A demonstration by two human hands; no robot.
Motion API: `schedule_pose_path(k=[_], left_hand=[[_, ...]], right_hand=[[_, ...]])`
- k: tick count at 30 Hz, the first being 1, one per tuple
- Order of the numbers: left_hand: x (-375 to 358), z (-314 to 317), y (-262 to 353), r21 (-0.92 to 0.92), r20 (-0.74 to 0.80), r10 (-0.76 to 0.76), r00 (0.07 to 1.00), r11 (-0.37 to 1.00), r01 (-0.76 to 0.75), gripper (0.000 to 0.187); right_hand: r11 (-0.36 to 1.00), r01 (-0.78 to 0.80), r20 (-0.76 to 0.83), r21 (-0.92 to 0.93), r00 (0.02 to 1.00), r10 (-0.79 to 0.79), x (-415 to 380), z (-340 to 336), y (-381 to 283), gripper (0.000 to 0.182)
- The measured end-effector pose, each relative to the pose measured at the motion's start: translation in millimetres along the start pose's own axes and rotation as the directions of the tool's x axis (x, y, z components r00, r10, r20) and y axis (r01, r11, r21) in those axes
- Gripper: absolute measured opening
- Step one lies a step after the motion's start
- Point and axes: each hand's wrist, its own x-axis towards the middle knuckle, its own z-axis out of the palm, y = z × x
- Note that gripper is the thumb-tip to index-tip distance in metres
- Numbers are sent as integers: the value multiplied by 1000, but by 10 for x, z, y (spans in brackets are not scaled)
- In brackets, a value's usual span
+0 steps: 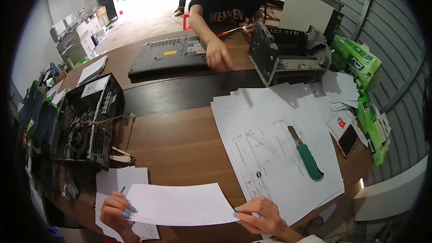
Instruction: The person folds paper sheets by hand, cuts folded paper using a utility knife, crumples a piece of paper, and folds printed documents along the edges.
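My left hand (118, 213) pinches the left edge of a white sheet of paper (180, 202) near the table's front edge, and a thin dark pen-like object pokes up beside its fingers. My right hand (260, 216) grips the sheet's lower right corner between thumb and fingers. The sheet bows slightly between both hands. Below it at the left lie other white papers (105, 189). Right of the sheet, large printed drawings (234, 130) are spread out, with a green-handled cutter (310, 162) resting on them.
An open computer case (85, 121) stands at the left, an upturned laptop (166, 56) at the back, and a metal frame (292, 54) at the back right. A phone (347, 140) lies by green bags (357, 60). Across the table, a person (225, 9) holds a screwdriver.
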Motion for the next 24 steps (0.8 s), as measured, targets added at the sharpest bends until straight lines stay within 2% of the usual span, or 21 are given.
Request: schedule_pose_path(k=[4, 8, 10, 17, 19, 24], left_hand=[[-13, -54, -28, 11, 79, -16, 997, 1000, 16, 27], [-47, -199, -126, -40, 148, 49, 988, 998, -43, 32], [-33, -229, -84, 37, 208, 17, 978, 999, -25, 31], [-26, -222, -56, 35, 209, -8, 978, 999, 0, 30], [-3, -261, -53, 57, 312, 0, 950, 998, -18, 33], [-17, -171, 25, 71, 227, -78, 971, 995, 63, 32]], right_hand=[[999, -26, 66, 22, 997, 25, 41, 20, -24, 24], [999, -18, 42, 32, 999, 17, -54, 77, 49, 24], [1000, 19, 58, -13, 998, -18, -35, 65, 54, 24], [998, 39, 75, -41, 997, -36, -52, 81, 86, 22], [997, 49, 77, -66, 996, -44, -63, 96, 106, 21], [993, 65, 67, -99, 996, -59, -51, 88, 110, 19]])
